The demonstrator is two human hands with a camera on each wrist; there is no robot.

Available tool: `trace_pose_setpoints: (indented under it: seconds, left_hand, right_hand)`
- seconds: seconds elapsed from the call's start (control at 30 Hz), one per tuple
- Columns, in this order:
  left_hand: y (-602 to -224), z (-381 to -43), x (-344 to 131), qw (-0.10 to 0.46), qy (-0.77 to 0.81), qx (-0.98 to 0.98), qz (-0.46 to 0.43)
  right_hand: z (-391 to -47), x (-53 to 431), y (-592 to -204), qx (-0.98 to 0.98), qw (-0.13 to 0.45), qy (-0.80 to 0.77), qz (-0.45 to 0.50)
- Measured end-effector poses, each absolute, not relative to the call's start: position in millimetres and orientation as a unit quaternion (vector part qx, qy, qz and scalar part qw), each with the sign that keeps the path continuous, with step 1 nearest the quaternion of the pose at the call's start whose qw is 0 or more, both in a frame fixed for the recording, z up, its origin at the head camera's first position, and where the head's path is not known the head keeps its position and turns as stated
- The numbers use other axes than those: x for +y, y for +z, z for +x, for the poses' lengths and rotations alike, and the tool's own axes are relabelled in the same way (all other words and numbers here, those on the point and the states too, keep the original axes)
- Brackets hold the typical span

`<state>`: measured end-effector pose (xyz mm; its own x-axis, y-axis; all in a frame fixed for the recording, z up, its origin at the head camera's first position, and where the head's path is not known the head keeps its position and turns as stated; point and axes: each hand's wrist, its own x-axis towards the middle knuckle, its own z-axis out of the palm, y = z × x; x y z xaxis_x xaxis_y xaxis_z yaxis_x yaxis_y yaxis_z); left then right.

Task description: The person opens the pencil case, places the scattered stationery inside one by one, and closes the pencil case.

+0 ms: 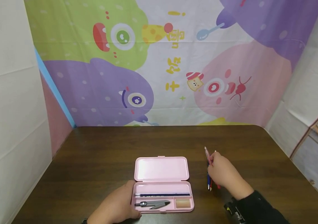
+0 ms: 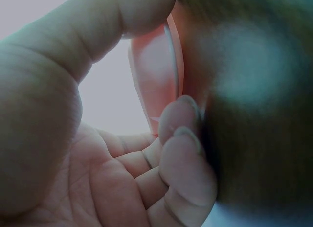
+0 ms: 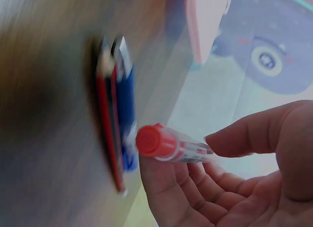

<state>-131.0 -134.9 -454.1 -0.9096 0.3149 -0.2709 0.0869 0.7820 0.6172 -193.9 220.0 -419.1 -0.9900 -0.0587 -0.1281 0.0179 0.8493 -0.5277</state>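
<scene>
An open pink pencil case (image 1: pixel 161 169) lies on the table, its lid tipped back. My left hand (image 1: pixel 117 202) grips its left end, thumb at the front and fingers toward the back; the left wrist view shows the curled fingers against the pink side (image 2: pixel 156 65). Inside the case are a dark blue pencil-like stick (image 1: pixel 164 195), a grey compass (image 1: pixel 151 203) and a tan block (image 1: pixel 182 203). Right of the case, my right hand (image 1: pixel 223 171) holds a clear-barrelled red pen (image 3: pixel 161 141). Below it on the table lie a red-and-black pencil (image 3: pixel 108 119) and a blue pen (image 3: pixel 126 95).
The dark wooden table (image 1: pixel 105 146) runs back to a cartoon-printed cloth (image 1: pixel 173 109). Pale cloth walls stand at the left (image 1: pixel 10 93) and right (image 1: pixel 299 109).
</scene>
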Motion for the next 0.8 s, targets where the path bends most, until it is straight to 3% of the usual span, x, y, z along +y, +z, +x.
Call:
trace_pose_setpoints:
  seconds: [0.4, 0.8]
  left_hand:
    - [-454.8, -125.6, -138.7, 0.105, 0.279, 0.94, 0.168]
    - [-455.4, -126.2, -139.2, 0.11, 0.277, 0.941, 0.16]
  right_hand:
    - [-164.9, 166.6, -430.3, 0.955, 0.021, -0.272, -0.116]
    - [-146.5, 132.4, -426.7, 0.965, -0.012, -0.173, -0.197]
